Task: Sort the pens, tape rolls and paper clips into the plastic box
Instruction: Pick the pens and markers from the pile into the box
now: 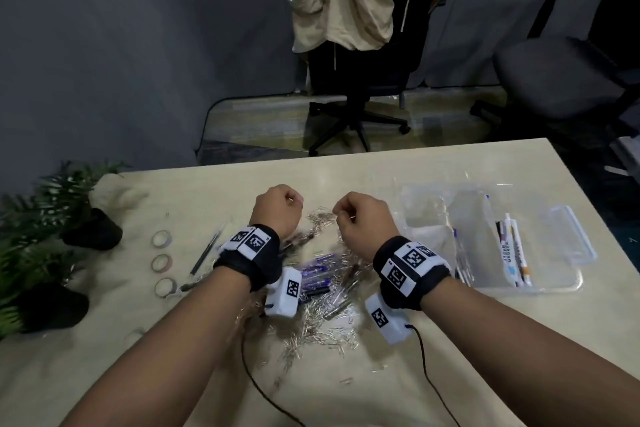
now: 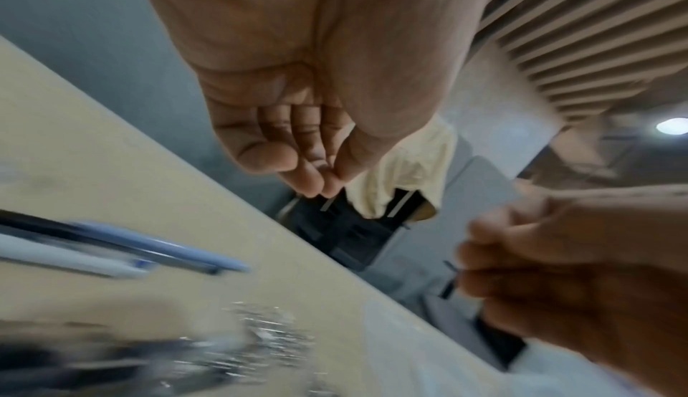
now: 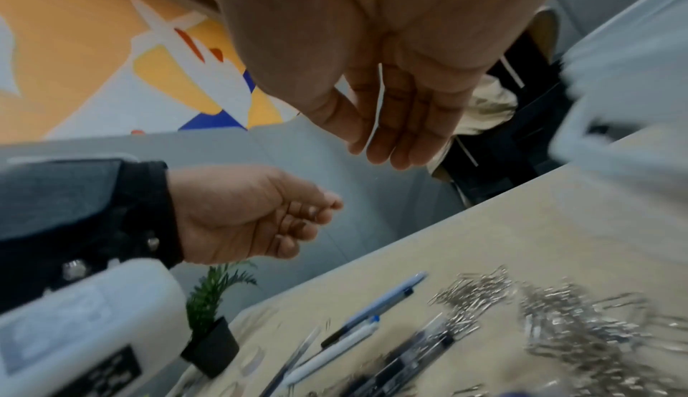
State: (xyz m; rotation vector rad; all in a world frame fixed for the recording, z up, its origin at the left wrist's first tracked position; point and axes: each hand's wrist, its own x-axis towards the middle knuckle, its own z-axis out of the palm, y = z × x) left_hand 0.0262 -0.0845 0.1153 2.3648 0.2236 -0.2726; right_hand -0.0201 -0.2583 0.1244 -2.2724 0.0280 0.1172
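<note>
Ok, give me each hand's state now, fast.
Left hand: fingers curled, thumb on fingertips; whether it holds anything cannot be told.
Right hand: apparently pinches a thin metal wire paper clip.

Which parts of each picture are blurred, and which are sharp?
Head view: mostly sharp, the paper clips slightly smeared. Left wrist view: left hand fairly sharp, the pens and clips streaked by motion. Right wrist view: the plastic box and clips blurred.

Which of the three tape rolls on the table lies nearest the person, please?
The tape roll at the near end of the column, by the left forearm. The middle roll and the farthest roll lie farther up the table.
</note>
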